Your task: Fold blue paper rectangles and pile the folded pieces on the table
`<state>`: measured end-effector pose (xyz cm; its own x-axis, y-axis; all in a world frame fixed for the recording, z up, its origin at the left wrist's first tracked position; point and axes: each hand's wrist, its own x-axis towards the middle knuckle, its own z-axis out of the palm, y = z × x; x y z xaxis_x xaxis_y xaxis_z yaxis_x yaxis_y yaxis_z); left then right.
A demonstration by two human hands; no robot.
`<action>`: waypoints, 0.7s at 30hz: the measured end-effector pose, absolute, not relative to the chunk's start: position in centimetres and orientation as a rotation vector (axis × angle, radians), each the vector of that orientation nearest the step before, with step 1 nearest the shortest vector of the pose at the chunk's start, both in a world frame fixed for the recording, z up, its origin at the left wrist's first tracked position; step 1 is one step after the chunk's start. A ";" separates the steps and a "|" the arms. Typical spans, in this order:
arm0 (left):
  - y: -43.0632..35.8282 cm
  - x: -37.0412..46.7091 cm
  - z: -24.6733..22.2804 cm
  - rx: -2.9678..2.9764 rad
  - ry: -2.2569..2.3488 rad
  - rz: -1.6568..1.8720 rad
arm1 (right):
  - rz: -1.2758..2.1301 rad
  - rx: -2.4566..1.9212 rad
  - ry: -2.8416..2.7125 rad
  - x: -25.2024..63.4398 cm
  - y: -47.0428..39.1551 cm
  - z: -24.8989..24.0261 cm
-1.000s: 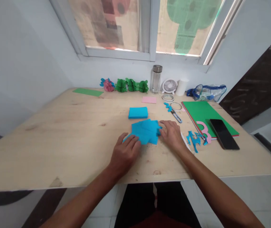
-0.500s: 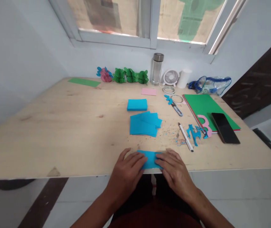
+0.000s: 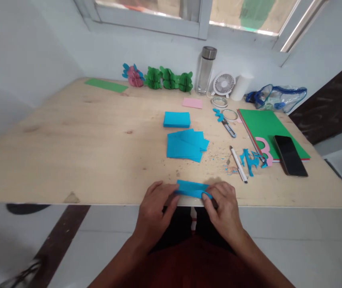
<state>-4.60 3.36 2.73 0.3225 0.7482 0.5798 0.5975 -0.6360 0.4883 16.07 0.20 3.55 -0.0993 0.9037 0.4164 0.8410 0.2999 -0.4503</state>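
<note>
A small blue sheet of paper [image 3: 191, 188] lies at the table's front edge, its near side curling up. My left hand [image 3: 156, 206] pinches its left end between thumb and fingers. At the other end my right hand [image 3: 222, 200] grips the paper, the thumb at the raised near edge and the fingers on top. Just beyond lie several loose blue paper pieces [image 3: 184, 146], overlapping in a fan. Behind them sits a neat stack of blue paper [image 3: 177, 119].
Right of the paper lie a white pen [image 3: 238, 165], blue scraps [image 3: 250, 161], a cutter [image 3: 229, 128], tape rolls [image 3: 219, 102] and a phone [image 3: 291, 156] on green sheets [image 3: 263, 124]. Along the wall stand green paper decorations [image 3: 169, 79], a glass bottle [image 3: 206, 72] and a small fan [image 3: 224, 84].
Both hands have gone from lying over the flat paper to gripping its ends, and its near edge has lifted into a curl. The camera view has tilted downward.
</note>
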 end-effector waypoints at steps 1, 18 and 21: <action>3.1 -4.4 2.5 2.369 1.283 1.249 | 0.119 -1.573 -1.929 15.9 0.3 3.5; 2.6 -3.3 2.7 2.123 1.502 1.181 | 0.193 -1.612 -1.880 15.9 0.5 3.8; 2.6 -3.1 2.7 2.134 1.517 1.181 | 0.183 -1.633 -1.867 15.7 0.6 3.8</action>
